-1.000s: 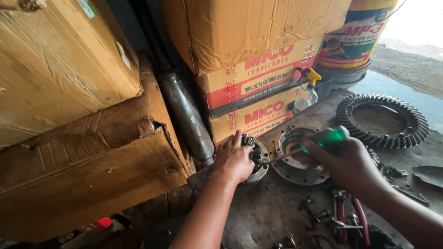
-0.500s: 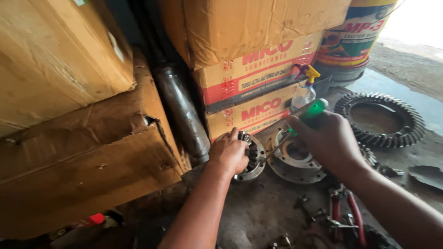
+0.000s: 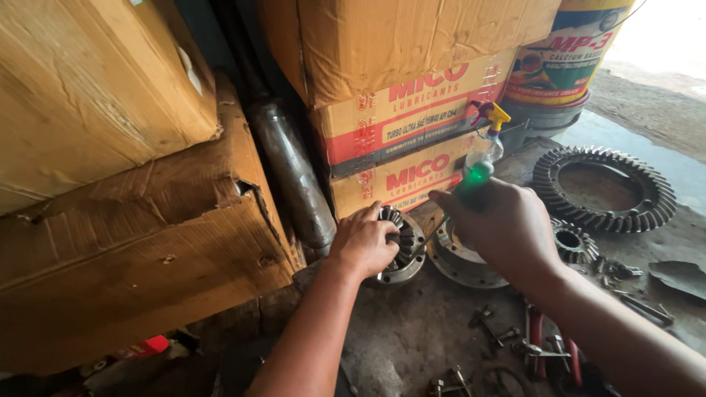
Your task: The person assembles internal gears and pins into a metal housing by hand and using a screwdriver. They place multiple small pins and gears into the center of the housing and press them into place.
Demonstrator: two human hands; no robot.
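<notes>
A small toothed gear (image 3: 401, 239) is being clasped by the left hand (image 3: 364, 242), its grip curled around it, before stacked cartons (image 3: 412, 132). A green-handled screwdriver (image 3: 471, 180) is being pinched by the right hand (image 3: 507, 228).

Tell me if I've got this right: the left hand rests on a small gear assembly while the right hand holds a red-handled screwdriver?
Not quite. In the head view the screwdriver in the right hand has a green handle, not red. The left hand does rest on the small gear assembly.
</notes>
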